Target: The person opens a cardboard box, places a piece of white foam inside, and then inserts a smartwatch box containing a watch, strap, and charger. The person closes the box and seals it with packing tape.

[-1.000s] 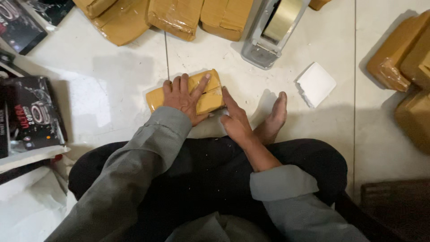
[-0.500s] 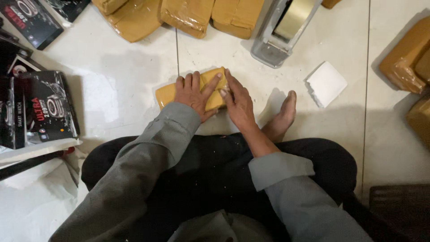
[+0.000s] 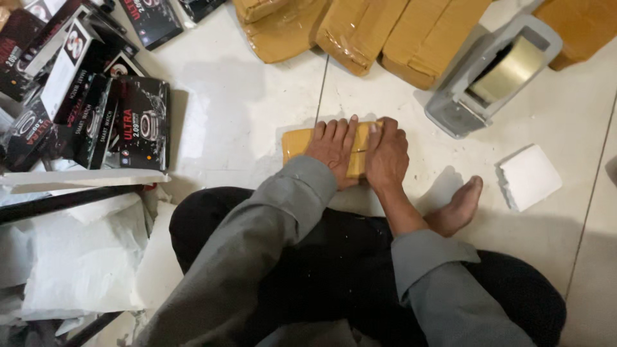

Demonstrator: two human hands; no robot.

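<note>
A small parcel wrapped in yellow-brown tape (image 3: 297, 141) lies flat on the white tiled floor in front of my crossed legs. My left hand (image 3: 332, 149) lies palm-down across its middle with the fingers spread and pointing away from me. My right hand (image 3: 386, 156) presses on the parcel's right end, fingers curled over the far edge. Both hands cover most of the parcel; only its left end and a strip between the hands show.
A grey tape dispenser (image 3: 490, 76) with a brown roll stands at the upper right. Several wrapped brown parcels (image 3: 360, 32) lie along the top. Black product boxes (image 3: 96, 109) are piled at the left, white paper (image 3: 83, 257) below them. A white pad (image 3: 530, 177) lies right of my bare foot (image 3: 457, 209).
My right hand has moved from beside the parcel onto its right end, close to my left hand. The view has shifted, so the black boxes at the left show more.
</note>
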